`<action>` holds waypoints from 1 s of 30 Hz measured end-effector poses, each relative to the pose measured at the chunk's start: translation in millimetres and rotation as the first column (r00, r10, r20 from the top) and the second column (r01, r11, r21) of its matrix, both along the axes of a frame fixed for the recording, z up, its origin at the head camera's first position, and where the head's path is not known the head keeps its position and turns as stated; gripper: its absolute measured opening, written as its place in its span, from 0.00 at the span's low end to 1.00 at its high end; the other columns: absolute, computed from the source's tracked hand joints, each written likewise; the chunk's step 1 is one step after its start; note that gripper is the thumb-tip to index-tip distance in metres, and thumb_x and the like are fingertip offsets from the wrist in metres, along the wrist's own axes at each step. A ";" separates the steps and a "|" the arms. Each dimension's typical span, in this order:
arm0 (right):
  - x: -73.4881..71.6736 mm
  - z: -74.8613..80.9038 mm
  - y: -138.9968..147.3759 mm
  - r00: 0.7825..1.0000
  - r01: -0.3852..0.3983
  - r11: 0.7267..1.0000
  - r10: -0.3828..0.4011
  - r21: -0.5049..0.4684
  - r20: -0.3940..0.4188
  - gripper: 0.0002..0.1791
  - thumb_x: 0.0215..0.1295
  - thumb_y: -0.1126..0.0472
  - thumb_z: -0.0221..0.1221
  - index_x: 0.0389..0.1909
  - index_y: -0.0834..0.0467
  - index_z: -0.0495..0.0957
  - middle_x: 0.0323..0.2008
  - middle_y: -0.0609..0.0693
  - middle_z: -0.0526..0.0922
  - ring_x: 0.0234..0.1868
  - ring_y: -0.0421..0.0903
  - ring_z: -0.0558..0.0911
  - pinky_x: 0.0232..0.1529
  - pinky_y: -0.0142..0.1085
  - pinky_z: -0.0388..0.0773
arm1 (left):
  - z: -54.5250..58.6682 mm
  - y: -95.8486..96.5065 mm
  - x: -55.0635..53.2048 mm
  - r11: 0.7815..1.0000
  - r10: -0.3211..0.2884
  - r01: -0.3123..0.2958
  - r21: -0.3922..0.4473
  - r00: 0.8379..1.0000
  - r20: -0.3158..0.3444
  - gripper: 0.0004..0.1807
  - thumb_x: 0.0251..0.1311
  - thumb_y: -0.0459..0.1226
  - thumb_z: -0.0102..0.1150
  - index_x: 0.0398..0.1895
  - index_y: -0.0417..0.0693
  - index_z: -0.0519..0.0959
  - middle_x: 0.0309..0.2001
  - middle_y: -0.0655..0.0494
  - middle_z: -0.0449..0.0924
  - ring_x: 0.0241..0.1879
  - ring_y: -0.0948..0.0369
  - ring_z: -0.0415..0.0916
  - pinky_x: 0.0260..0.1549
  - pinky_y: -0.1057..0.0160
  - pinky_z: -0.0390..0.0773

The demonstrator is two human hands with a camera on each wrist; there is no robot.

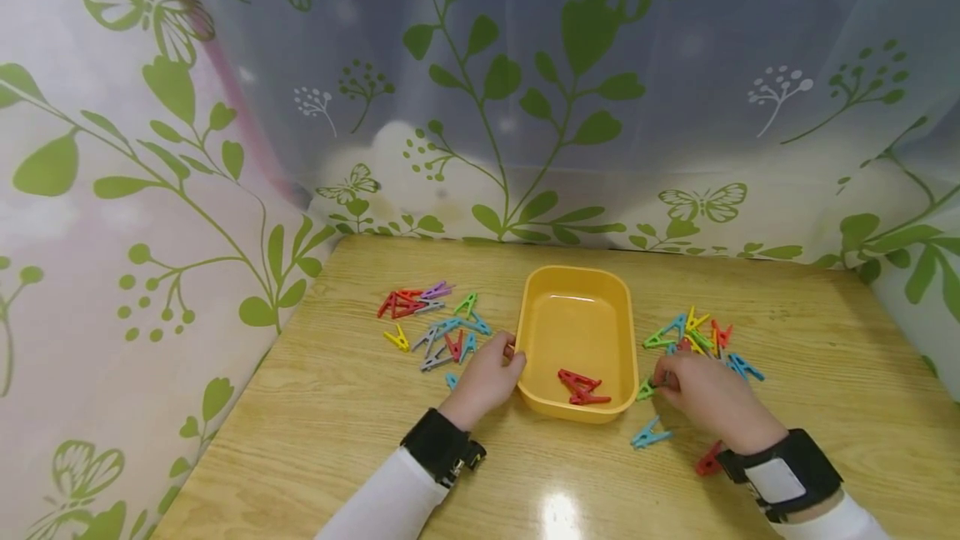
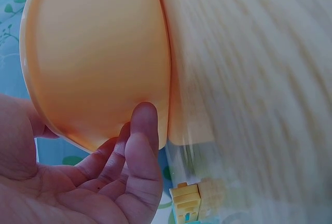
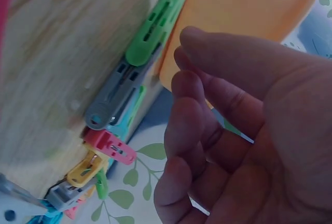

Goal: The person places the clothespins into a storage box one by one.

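My left hand [image 1: 486,380] holds the left side of a yellow plastic basin [image 1: 576,273], thumb at the rim and fingers against the outer wall [image 2: 98,37]. Two red clothespins [image 1: 583,387] lie inside it, towards the near end. To the right of the basin, my right hand [image 1: 697,390] is low over the table, fingers loosely bent with nothing visible between them. A green clothespin [image 3: 158,24] and a grey clothespin [image 3: 111,97] lie just beyond its fingertips in the right wrist view. A blue clothespin [image 1: 649,434] lies nearer the front.
Several mixed clothespins [image 1: 442,325] are scattered left of the basin, and another pile [image 1: 693,332] sits to its right. One red clothespin [image 1: 708,458] lies beside the right wrist. Patterned cloth [image 1: 525,148] hangs behind the wooden table [image 1: 315,440].
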State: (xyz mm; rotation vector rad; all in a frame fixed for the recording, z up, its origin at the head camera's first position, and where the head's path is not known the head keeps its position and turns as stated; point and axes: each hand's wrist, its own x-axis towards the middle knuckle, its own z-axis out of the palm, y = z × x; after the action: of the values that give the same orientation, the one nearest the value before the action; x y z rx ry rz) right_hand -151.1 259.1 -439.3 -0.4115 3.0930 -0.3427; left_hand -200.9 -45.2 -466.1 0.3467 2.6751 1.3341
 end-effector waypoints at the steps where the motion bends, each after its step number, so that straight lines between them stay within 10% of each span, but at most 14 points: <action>1: -0.1 -1.0 0.2 1.000 0.003 1.000 -0.003 0.000 0.007 0.06 0.60 0.62 0.72 0.33 0.52 0.83 0.23 0.41 0.74 0.24 0.39 0.70 0.25 0.35 0.66 | 0.2 -0.1 0.1 1.000 0.000 0.000 0.001 1.000 0.001 0.17 0.76 0.38 0.50 0.58 0.35 0.75 0.42 0.50 0.77 0.37 0.59 0.72 0.36 0.61 0.75; 30: -1.4 -11.4 5.5 1.000 0.007 1.000 -0.007 -0.006 0.012 0.08 0.59 0.63 0.72 0.30 0.51 0.82 0.25 0.42 0.75 0.26 0.40 0.70 0.27 0.35 0.68 | -1.8 -0.2 -0.4 1.000 0.000 0.000 0.006 1.000 -0.004 0.16 0.75 0.38 0.50 0.56 0.37 0.76 0.41 0.51 0.77 0.36 0.59 0.72 0.36 0.61 0.74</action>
State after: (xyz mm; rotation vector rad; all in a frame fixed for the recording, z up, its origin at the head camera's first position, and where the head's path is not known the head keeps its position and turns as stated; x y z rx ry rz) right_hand -152.5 264.6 -450.7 -0.3973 3.0828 -0.3535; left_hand -201.2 -45.4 -467.9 0.3499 2.6749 1.3429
